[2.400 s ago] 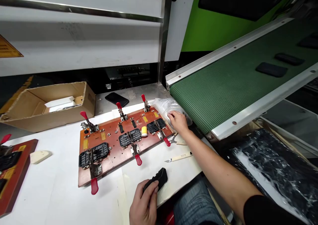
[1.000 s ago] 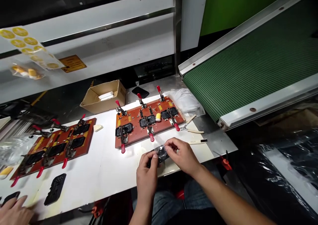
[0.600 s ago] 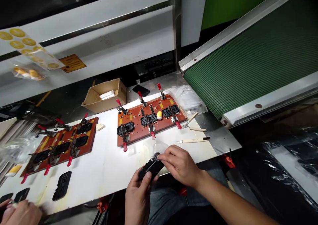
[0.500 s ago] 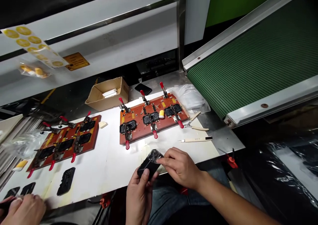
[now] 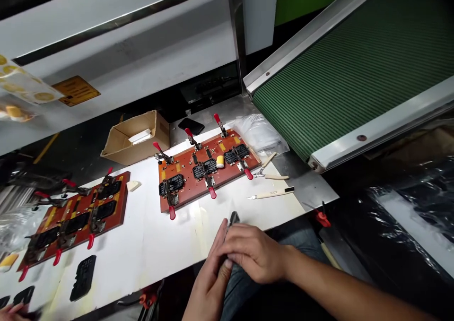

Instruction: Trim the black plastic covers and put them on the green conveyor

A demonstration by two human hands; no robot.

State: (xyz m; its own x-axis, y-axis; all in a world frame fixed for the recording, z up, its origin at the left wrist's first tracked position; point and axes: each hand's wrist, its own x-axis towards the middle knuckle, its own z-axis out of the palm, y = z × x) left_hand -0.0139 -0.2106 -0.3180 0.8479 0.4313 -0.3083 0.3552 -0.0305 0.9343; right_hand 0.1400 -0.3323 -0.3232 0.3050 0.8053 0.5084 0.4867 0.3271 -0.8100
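Note:
My left hand (image 5: 212,281) is closed around a flat black plastic part (image 5: 233,218) over the table's front edge. The part now stands nearly edge-on, and only its far end shows above my fingers. My right hand (image 5: 252,251) lies across it, fingers bent and pressed together against the part and my left fingers. What its fingertips pinch is hidden. Beyond my hands is a red-brown fixture board (image 5: 198,195) with red-handled toggle clamps and black plastic parts seated on it. A small yellow-and-white piece (image 5: 220,161) rests between two of those parts.
A craft knife (image 5: 271,193) and nippers (image 5: 271,175) lie at right by a plastic bag (image 5: 262,134). Behind are a cardboard box (image 5: 136,153) and a phone (image 5: 191,125). A second fixture board (image 5: 120,210), a loose black part (image 5: 83,277) and another person's hand (image 5: 17,311) are at left. A green conveyor (image 5: 336,75) slopes at right.
The black part has turned from face-up to nearly edge-on. My right hand has moved in over it against my left hand. The view has swung right, and the other person's hand has withdrawn toward the corner.

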